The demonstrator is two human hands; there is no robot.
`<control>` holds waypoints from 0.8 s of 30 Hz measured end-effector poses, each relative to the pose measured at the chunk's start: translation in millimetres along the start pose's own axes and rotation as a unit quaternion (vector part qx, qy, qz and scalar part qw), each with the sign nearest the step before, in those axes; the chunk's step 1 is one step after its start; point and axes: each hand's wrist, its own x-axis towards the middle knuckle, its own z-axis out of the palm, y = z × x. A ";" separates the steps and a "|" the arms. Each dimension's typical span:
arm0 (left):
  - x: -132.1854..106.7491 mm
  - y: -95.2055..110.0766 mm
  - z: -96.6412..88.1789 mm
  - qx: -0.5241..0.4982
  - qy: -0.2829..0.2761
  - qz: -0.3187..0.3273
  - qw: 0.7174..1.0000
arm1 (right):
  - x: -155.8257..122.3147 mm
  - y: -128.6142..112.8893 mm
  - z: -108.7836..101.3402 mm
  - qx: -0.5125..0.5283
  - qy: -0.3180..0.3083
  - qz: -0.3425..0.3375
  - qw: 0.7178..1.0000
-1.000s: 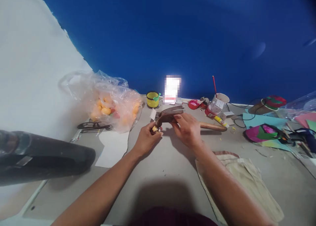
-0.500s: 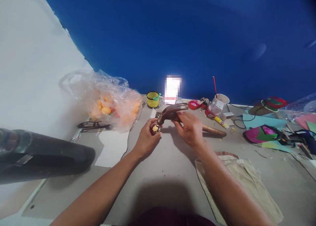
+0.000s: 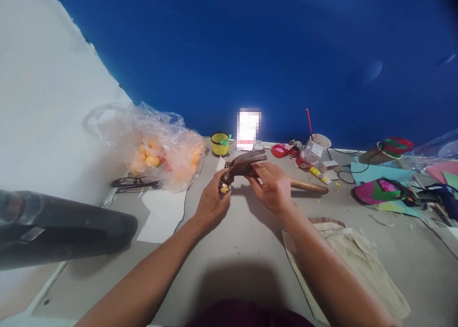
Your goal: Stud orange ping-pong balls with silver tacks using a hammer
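My right hand grips a rusty claw hammer close under its head, and the wooden handle sticks out to the right over the table. The hammer's face rests on a small round dark object with a yellow centre. My left hand pinches that small object from the left and holds it on the grey table.
A clear plastic bag of orange balls lies at the left, with dark scissors and white paper beside it. A yellow cup, a paper cup with a red stick, coloured paper scraps and a beige cloth surround the hands.
The hammer head was lifted off the small object half a second ago and has come back down onto it. My left hand stayed on the object.
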 end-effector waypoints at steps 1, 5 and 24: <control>0.3 -0.4 0.2 -0.005 0.002 0.007 1.000 | 0.2 0.0 -0.2 -0.008 0.023 0.007 1.000; 0.8 0.4 -0.6 -0.009 -0.001 -0.006 1.000 | 0.4 -1.7 -0.2 -0.011 0.018 -0.005 1.000; 6.0 12.5 -8.7 0.054 -0.006 -0.072 0.996 | 1.6 -7.6 -1.8 -0.018 0.012 -0.036 0.999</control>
